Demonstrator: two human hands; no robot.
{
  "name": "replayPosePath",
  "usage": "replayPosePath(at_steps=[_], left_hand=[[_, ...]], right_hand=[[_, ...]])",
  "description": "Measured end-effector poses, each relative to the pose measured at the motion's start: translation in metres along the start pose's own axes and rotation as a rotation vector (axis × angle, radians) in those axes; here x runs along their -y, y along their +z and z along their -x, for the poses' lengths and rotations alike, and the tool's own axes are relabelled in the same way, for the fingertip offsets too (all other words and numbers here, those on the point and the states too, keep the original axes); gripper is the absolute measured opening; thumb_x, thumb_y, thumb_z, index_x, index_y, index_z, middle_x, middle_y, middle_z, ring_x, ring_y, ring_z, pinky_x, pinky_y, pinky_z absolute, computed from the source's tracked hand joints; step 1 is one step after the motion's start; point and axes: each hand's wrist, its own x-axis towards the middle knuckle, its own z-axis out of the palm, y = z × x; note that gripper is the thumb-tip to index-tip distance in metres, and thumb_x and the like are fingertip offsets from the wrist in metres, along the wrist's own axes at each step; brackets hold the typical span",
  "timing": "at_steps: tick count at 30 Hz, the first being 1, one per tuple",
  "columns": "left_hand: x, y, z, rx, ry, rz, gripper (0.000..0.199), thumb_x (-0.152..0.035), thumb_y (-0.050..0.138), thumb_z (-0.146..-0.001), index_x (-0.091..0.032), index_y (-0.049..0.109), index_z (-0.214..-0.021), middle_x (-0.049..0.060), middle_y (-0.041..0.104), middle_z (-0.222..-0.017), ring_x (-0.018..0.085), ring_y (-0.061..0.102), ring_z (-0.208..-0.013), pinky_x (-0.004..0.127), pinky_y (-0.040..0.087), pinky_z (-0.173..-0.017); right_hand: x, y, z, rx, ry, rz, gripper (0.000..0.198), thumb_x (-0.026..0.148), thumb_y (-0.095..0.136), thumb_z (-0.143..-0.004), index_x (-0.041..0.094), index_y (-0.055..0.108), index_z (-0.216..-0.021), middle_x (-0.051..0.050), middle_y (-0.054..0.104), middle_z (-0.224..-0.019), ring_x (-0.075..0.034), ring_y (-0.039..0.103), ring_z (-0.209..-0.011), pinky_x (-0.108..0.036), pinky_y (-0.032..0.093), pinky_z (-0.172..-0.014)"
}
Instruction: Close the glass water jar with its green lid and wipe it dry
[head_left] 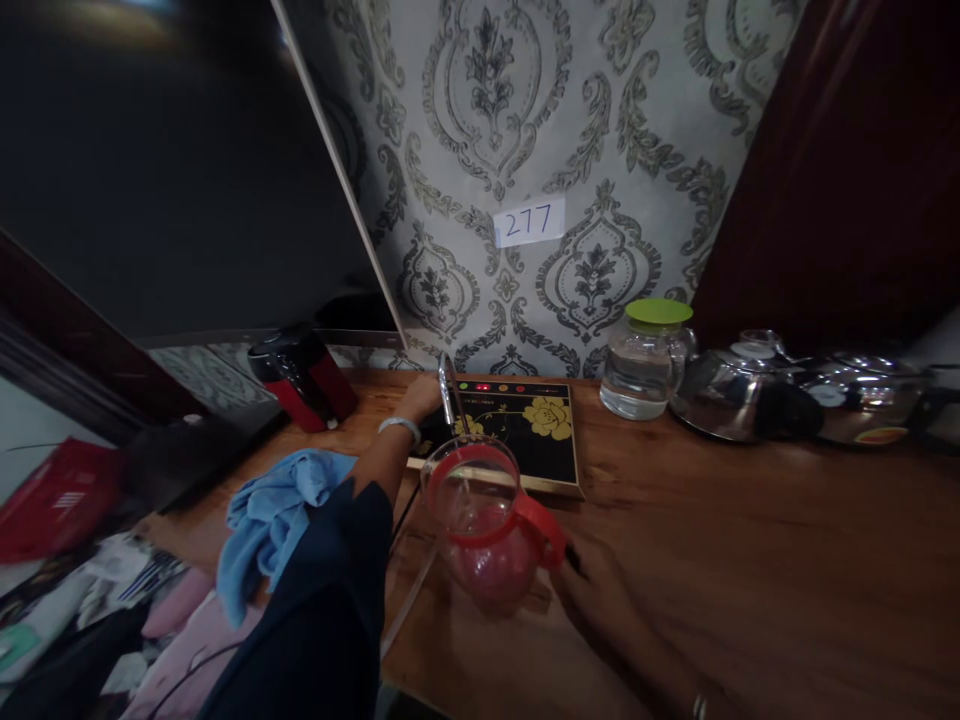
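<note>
A round glass jug (pixel 491 570) with a red collar and red handle stands or hovers at the front of the wooden table. Its handle is in the grip of my right hand (pixel 600 595). Behind the jug lies a black panel (pixel 551 445) with golden flowers, a row of small buttons and lit red digits. A curved chrome spout (pixel 446 385) rises at the panel's left and arches toward the jug's mouth. My left hand (pixel 421 398) reaches to the panel's back left, beside the spout. Its fingertips are hidden, so what they touch is unclear.
A blue cloth (pixel 281 510) and a red-and-black kettle (pixel 304 380) are to the left. At the right stand a lidded glass jug of water (pixel 641 370) and shiny metal kettles (pixel 739 390). A large dark screen (pixel 172 170) leans at the left; patterned wallpaper is behind.
</note>
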Motion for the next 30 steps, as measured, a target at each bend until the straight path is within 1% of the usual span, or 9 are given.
replayPosePath(at_steps=[4,10,16,18,20,23,24,27,30], left_hand=[[-0.003,-0.015,0.011,0.083,-0.039,-0.030,0.035,-0.003,0.051,-0.082,-0.012,0.076,-0.105,0.018,0.076,-0.109,0.026,0.070,-0.103,0.033,0.050,-0.095],[-0.011,-0.036,0.057,0.014,-0.123,0.036,0.048,-0.006,0.048,-0.082,-0.014,0.071,-0.124,0.013,0.071,-0.129,0.024,0.066,-0.117,0.031,0.047,-0.104],[-0.015,-0.060,0.123,-0.180,-0.274,0.186,0.032,-0.014,0.052,-0.080,-0.017,0.077,-0.100,0.009,0.078,-0.101,0.023,0.071,-0.096,0.030,0.053,-0.088],[-0.023,-0.069,0.157,-0.280,-0.269,0.276,0.020,-0.021,0.054,-0.081,-0.018,0.074,-0.085,0.006,0.076,-0.083,0.021,0.069,-0.080,0.028,0.052,-0.076],[-0.040,-0.070,0.197,-0.441,-0.259,0.399,0.023,-0.032,0.052,-0.086,-0.019,0.067,-0.075,0.003,0.068,-0.069,0.018,0.061,-0.067,0.027,0.047,-0.064],[-0.080,-0.047,0.256,-0.659,-0.255,0.609,0.036,-0.044,0.050,-0.091,-0.021,0.053,-0.065,-0.002,0.051,-0.058,0.014,0.048,-0.056,0.025,0.038,-0.054],[-0.095,-0.034,0.272,-0.666,-0.244,0.686,0.039,-0.045,0.049,-0.092,-0.021,0.049,-0.062,-0.002,0.048,-0.056,0.013,0.045,-0.055,0.024,0.037,-0.053],[-0.133,0.007,0.302,-0.552,-0.193,0.882,0.040,-0.047,0.051,-0.091,-0.021,0.050,-0.061,-0.003,0.045,-0.054,0.012,0.043,-0.052,0.024,0.035,-0.052],[-0.154,0.035,0.308,-0.442,-0.128,0.942,0.037,-0.045,0.053,-0.090,-0.020,0.053,-0.062,-0.002,0.050,-0.057,0.013,0.048,-0.056,0.024,0.037,-0.055]], right_hand=[[0.003,0.000,0.000,0.000,0.000,-0.011,0.027,0.036,0.050,-0.090,0.022,0.070,-0.081,-0.005,0.073,-0.082,-0.023,0.067,-0.075,-0.029,0.053,-0.069],[-0.006,0.005,0.000,0.006,0.056,-0.019,0.030,0.039,0.050,-0.093,0.020,0.071,-0.083,-0.004,0.073,-0.082,-0.022,0.066,-0.076,-0.028,0.051,-0.068],[-0.015,0.005,-0.005,0.011,0.016,-0.010,0.029,0.035,0.050,-0.090,0.018,0.072,-0.086,-0.006,0.074,-0.085,-0.022,0.066,-0.078,-0.031,0.052,-0.072],[-0.018,0.003,-0.008,0.033,-0.008,0.002,0.027,0.032,0.049,-0.088,0.018,0.072,-0.088,-0.005,0.075,-0.086,-0.022,0.066,-0.079,-0.032,0.052,-0.073],[-0.023,0.001,-0.013,0.062,-0.053,-0.001,0.026,0.031,0.050,-0.087,0.018,0.073,-0.091,-0.006,0.076,-0.090,-0.024,0.067,-0.083,-0.034,0.053,-0.078],[-0.031,0.000,-0.019,0.078,-0.092,0.010,0.023,0.026,0.052,-0.085,0.019,0.073,-0.092,-0.006,0.077,-0.094,-0.024,0.068,-0.088,-0.036,0.053,-0.084],[-0.033,0.000,-0.019,0.077,-0.100,0.025,0.022,0.025,0.052,-0.085,0.020,0.073,-0.091,-0.006,0.077,-0.094,-0.024,0.068,-0.088,-0.037,0.053,-0.084],[-0.036,0.001,-0.017,0.038,-0.137,0.081,0.022,0.021,0.051,-0.085,0.020,0.072,-0.090,-0.006,0.075,-0.095,-0.023,0.067,-0.090,-0.037,0.052,-0.086],[-0.031,0.002,-0.007,0.003,-0.140,0.170,0.021,0.017,0.052,-0.084,0.020,0.072,-0.089,-0.006,0.074,-0.093,-0.023,0.066,-0.089,-0.036,0.052,-0.084]])
